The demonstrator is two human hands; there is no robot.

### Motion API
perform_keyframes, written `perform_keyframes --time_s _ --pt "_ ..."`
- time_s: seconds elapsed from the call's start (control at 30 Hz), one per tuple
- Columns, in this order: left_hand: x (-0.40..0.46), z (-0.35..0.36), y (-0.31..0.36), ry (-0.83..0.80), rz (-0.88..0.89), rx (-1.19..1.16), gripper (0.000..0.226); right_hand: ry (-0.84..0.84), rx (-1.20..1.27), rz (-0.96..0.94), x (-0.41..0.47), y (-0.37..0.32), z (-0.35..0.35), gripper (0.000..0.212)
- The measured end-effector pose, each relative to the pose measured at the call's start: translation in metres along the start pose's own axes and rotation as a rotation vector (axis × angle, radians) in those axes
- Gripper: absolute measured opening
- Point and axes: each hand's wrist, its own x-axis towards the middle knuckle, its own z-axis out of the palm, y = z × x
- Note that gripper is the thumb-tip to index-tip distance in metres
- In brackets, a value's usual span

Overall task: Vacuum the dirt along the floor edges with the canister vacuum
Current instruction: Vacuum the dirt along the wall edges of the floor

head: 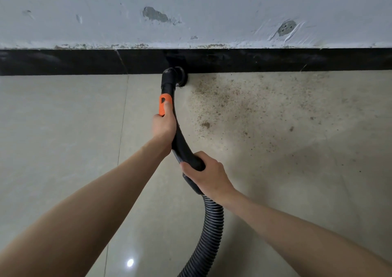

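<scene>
Gripping the black wand (pixel 177 132), the left hand (pixel 164 126) sits near its orange slider (pixel 164 105). The right hand (pixel 209 176) clasps the wand's lower end above the ribbed hose (pixel 209 234). The round brush nozzle (pixel 180 76) meets the black baseboard (pixel 63 61) beside scattered dirt (pixel 229 100).

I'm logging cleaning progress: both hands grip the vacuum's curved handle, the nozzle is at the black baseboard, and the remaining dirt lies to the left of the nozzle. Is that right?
Not quite. In the head view the dirt lies to the right of the nozzle, not the left. The rest holds: the left hand and right hand both grip the curved handle, with the nozzle at the black baseboard.
</scene>
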Motion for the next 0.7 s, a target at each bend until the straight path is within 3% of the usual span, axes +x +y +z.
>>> perform_keyframes --time_s 0.37,0.7 --pt "-0.026 0.029 0.012 -0.177 0.006 0.007 0.045 0.024 0.002 0.06 -0.004 -0.005 -0.058 0.032" --pt "-0.057 0.064 0.018 -0.16 -0.001 0.053 0.039 0.016 -0.035 0.056 -0.003 0.004 -0.094 0.046"
